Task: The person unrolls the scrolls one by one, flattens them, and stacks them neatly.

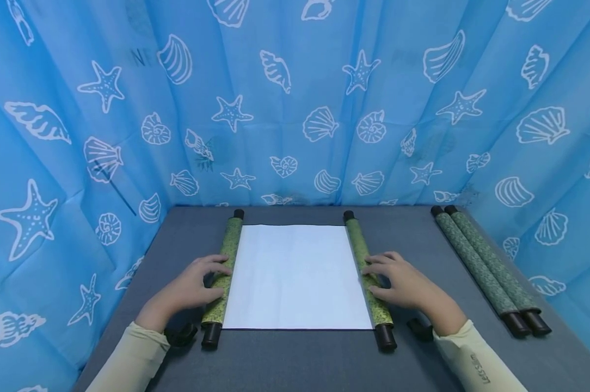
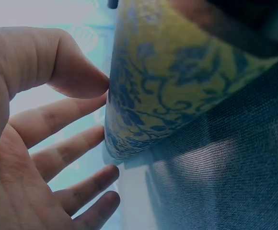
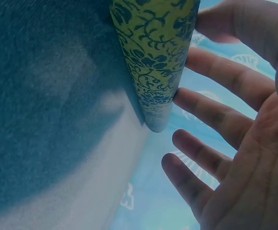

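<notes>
A scroll lies partly unrolled on the table, its white sheet showing between two rolled ends. The left roll and the right roll are backed in yellow-green cloth with a dark floral pattern and have dark knobs. My left hand touches the left roll with thumb and fingertips, fingers spread and palm off it. On the other side, my right hand touches the right roll the same way. In both wrist views the thumb and a couple of fingertips meet the patterned cloth, while the other fingers stay apart from it.
Two rolled green scrolls with dark knobs lie side by side near the right edge of the grey table. A blue curtain with white shells and starfish hangs behind and along both sides.
</notes>
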A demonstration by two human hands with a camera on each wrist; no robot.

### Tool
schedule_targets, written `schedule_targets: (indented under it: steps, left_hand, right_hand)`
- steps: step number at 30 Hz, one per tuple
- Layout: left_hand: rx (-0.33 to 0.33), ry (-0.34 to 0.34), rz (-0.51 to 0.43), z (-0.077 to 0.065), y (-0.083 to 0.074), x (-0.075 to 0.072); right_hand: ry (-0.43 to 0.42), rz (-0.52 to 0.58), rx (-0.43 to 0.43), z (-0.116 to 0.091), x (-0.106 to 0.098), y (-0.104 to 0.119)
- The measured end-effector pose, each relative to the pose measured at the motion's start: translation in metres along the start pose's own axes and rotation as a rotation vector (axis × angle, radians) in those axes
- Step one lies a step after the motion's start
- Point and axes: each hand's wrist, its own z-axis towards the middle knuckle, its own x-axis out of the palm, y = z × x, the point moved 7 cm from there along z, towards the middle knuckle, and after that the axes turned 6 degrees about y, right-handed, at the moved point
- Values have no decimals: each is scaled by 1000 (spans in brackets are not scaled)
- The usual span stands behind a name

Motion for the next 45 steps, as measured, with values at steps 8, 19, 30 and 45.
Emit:
schedule_targets:
  steps: [8, 19, 30, 45]
  left_hand:
    - [3, -15, 16, 1, 4, -1]
    - [-16, -8, 0, -2, 10, -6]
    - [-14, -9, -2, -7, 13, -13]
    - [-45, 37, -75, -9, 22, -17]
  right_hand:
    - [17, -9, 30, 0, 1, -7]
    - [15, 35, 73, 3, -4, -16]
    - [-3, 57, 76, -1, -6, -20]
    - [35, 84, 26, -4, -6, -22]
